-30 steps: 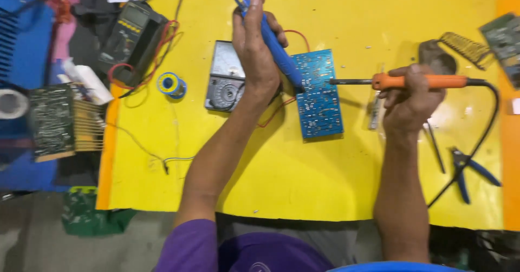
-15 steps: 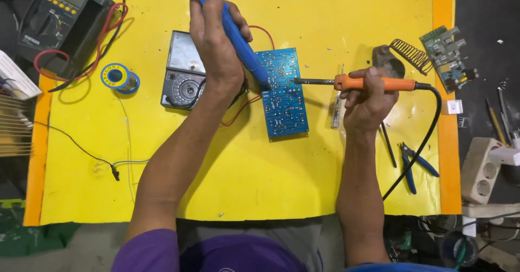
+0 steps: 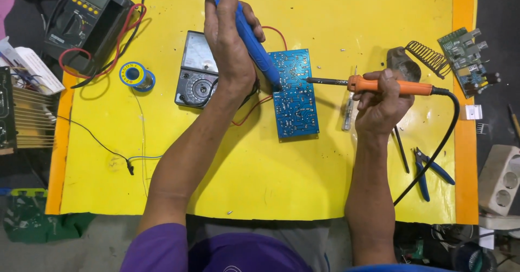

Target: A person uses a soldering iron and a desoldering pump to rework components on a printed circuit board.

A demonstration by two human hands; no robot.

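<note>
The left hand (image 3: 230,44) is closed around a blue desoldering pump (image 3: 250,39), its tip down at the upper left edge of the blue circuit board (image 3: 295,94); the right hand (image 3: 382,103) grips the orange handle of a soldering iron (image 3: 387,85), whose dark tip touches the board's upper right part. The board lies flat on the yellow bench (image 3: 325,180), between the two hands. Against the frame half a second ago, hands, tools and board keep the same arrangement; only the view has drifted, so that the board sits a little right of its earlier place in the picture. Just left of the board, partly under the left wrist, lies an analog multimeter (image 3: 195,71) with red leads running beneath the forearm. Further left of the board are a spool of solder wire (image 3: 135,76) and a dark digital multimeter (image 3: 86,17) at the bench's corner. Right of the board, beyond the right hand, stand a coiled iron stand (image 3: 422,58) and a small green circuit board (image 3: 468,60). Below and right of the board lie blue-handled cutters (image 3: 428,172), beside the iron's black cord (image 3: 439,153).
</note>
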